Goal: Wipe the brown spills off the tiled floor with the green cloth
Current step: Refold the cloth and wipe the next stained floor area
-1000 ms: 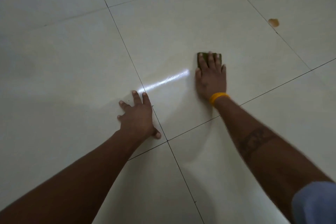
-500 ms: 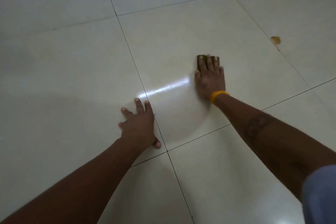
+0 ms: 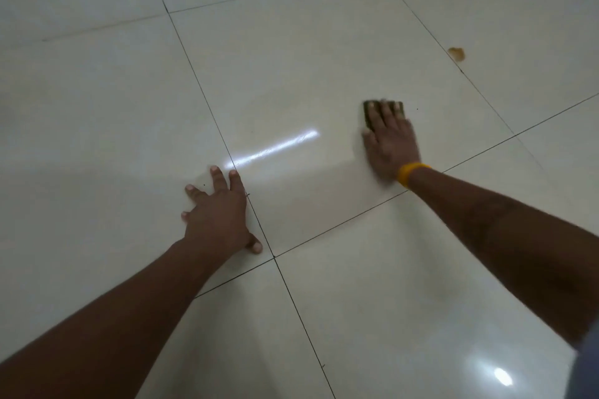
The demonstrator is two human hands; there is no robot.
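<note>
Right hand flat on the green cloth, left hand braced on the tiled floor.

The right hand (image 3: 389, 142), fingers straight, presses the green cloth (image 3: 369, 113) against the tiled floor (image 3: 291, 58); a yellow wristband (image 3: 411, 173) circles its wrist. The left hand (image 3: 218, 215) rests spread and flat beside a grout line, holding nothing. A brown spill (image 3: 457, 53) lies well apart, farther right.

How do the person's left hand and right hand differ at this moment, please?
The left hand lies bare on the tiled floor with fingers spread, while the right hand presses the green cloth under straight, closer-set fingers. The right wrist wears a yellow band; the left wrist is bare. The right hand reaches farther forward, nearer the brown spill. Both are palm-down and flat.
</note>
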